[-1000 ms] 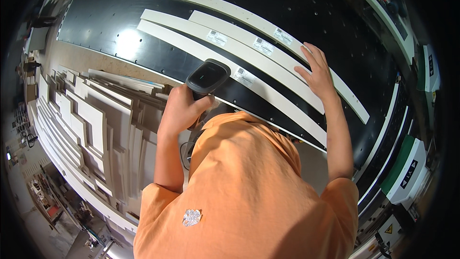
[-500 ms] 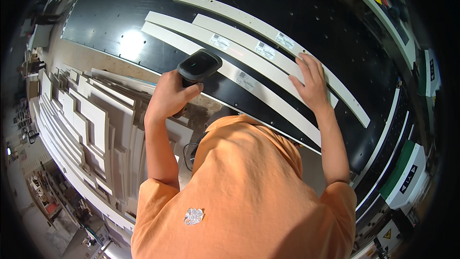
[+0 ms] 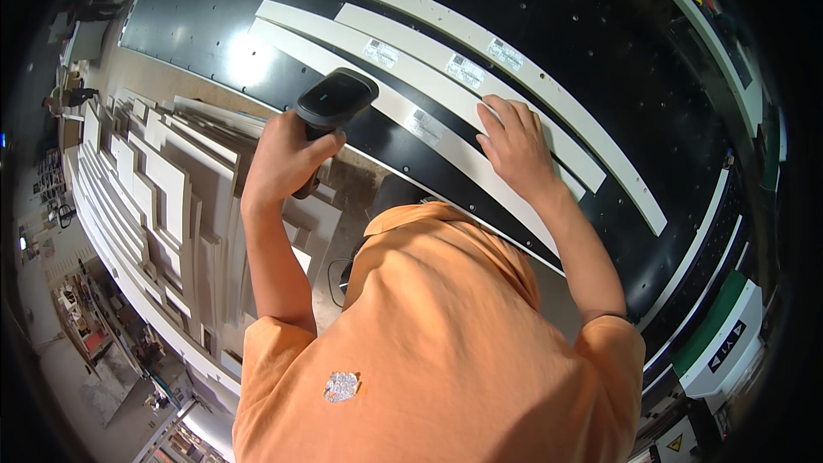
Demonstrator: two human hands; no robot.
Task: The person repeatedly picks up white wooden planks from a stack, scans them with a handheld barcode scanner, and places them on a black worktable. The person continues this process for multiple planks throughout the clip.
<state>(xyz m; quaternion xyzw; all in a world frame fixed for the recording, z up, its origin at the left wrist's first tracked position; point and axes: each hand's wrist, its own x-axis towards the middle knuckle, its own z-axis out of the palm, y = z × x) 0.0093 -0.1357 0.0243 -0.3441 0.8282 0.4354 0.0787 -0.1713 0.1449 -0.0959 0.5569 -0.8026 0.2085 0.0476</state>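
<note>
My left hand [image 3: 287, 154] is closed round the handle of a black handheld barcode scanner [image 3: 339, 96], held above the near edge of a black table [image 3: 201, 13]. Several long, narrow white strips lie roughly side by side on that table, each with a printed label. My right hand [image 3: 519, 150] lies palm down with fingers stretched over the second nearest strip [image 3: 317, 32]. Its fingertips reach the edge of the strip beyond [image 3: 549, 137]. Left of it is the nearest strip [image 3: 489, 176]; the farthest strip [image 3: 411, 4] has small holes and is untouched.
Many white and grey panels [image 3: 171, 197] stand in a stack to my left, close to the table. A white and green machine housing [image 3: 720, 334] is at the right. A pale rail [image 3: 699, 26] runs along the far right side.
My right hand has shifted left and nearer, from the farther strips to the second nearest one. The scanner has moved slightly left. The two middle strips now sit differently relative to each other.
</note>
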